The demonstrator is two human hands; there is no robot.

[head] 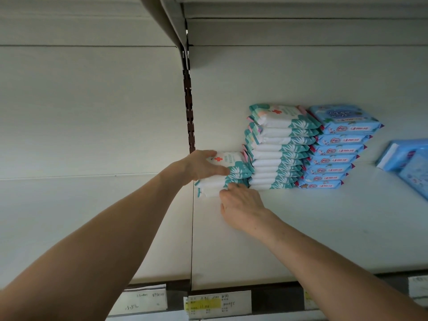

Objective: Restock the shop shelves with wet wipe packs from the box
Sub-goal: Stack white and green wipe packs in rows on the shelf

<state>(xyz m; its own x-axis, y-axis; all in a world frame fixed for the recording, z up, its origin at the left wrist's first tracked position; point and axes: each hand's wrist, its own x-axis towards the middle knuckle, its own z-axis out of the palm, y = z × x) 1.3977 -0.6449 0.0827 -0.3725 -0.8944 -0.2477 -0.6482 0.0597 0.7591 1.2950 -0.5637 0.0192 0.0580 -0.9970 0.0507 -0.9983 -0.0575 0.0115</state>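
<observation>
In the middle of the frame, the short stack (234, 158) of teal-and-white packs, each showing 1 red cross, is lying flat on the shelf (324, 228), long axes running left to right. The left hand (203, 166) is gripping its top, fingers curled. The right hand (243, 207) is pinching its lower packs, fingers bunched. At the bottom of the frame, the price label (217, 303) is showing writing too blurred to read.

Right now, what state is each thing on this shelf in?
short teal wipe stack, lying flat, held
left hand, gripping its top pack
right hand, fingertips on its lower packs
tall teal wipe stack, piled flat, untouched
blue wipe stack, piled flat, untouched
loose blue wipe packs, lying apart at right
</observation>
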